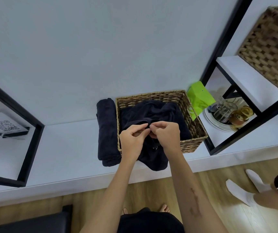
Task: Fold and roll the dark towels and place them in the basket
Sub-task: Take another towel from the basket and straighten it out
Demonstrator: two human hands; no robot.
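Pinching one edge of a loose dark towel [153,113] between both hands, left hand [132,140] and right hand [167,134] close together with fingertips clamped on the hem, probably hunting a corner to spread it. It spills from the wicker basket [192,125] over the front rim; a rolled towel [106,130] sits touching the basket's left side. White counter [67,148] against a white wall, black-framed shelves either side, wood floor below.

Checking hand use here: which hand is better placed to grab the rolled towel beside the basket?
Left. The rolled towel lies left of the basket, nearer the left hand.
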